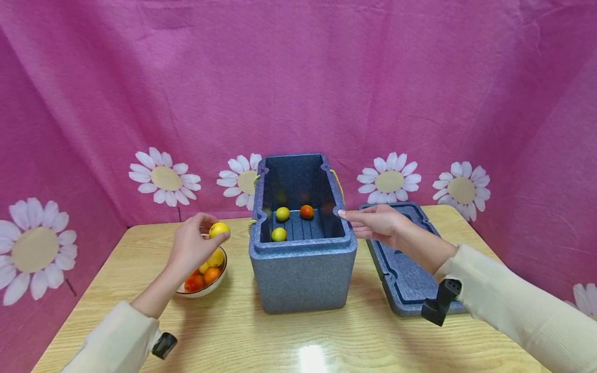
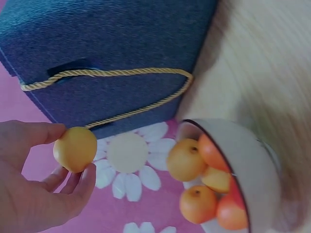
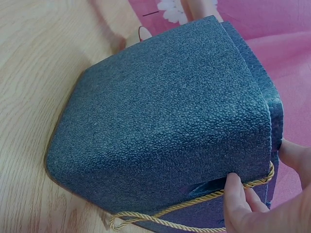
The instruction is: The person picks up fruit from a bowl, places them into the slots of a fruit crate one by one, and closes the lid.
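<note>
Above a white bowl [image 1: 201,293], my left hand [image 1: 192,244] pinches a small yellow fruit [image 2: 75,149] between thumb and fingertips. The dark-rimmed bowl contains several yellow and orange-red fruits [image 1: 212,274]. A grey foam box [image 1: 305,282] stands uncovered to the right of the bowl. Two yellow fruits [image 1: 279,234] and one red-orange fruit [image 1: 306,212] lie on its floor. With the thumb over the rim and the fingers against the outer wall, my right hand [image 1: 378,224] holds the box's right side, by a yellow rope handle [image 3: 170,209].
The box's grey lid [image 1: 412,269] lies on the wooden table [image 1: 224,336] to the right, partly under my right forearm. Another rope handle [image 2: 131,73] hangs on the box's left side. A pink cloth [image 1: 298,77] with white daisies hangs behind the table.
</note>
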### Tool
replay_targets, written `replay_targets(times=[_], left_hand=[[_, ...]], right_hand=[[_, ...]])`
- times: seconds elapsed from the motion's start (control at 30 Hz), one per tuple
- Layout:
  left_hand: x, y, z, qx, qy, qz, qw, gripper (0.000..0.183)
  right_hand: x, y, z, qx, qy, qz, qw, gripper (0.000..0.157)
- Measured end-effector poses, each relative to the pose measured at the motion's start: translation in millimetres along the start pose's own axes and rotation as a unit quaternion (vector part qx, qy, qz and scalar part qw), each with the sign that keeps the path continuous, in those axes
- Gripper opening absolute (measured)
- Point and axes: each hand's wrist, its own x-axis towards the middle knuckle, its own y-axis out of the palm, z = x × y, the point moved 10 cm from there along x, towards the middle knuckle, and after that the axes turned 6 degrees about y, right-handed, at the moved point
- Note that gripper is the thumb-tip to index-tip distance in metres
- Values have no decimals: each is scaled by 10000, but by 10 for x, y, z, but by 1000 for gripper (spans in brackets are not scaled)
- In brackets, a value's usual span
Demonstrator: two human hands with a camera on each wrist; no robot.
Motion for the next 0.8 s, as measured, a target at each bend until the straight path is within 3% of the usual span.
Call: replay_targets(times=[0.8], left_hand=[[293, -122, -428, -234, -52, -27, 9997, 40]], right_hand=[[-3, 18, 33, -14, -152, 61, 9999, 78]])
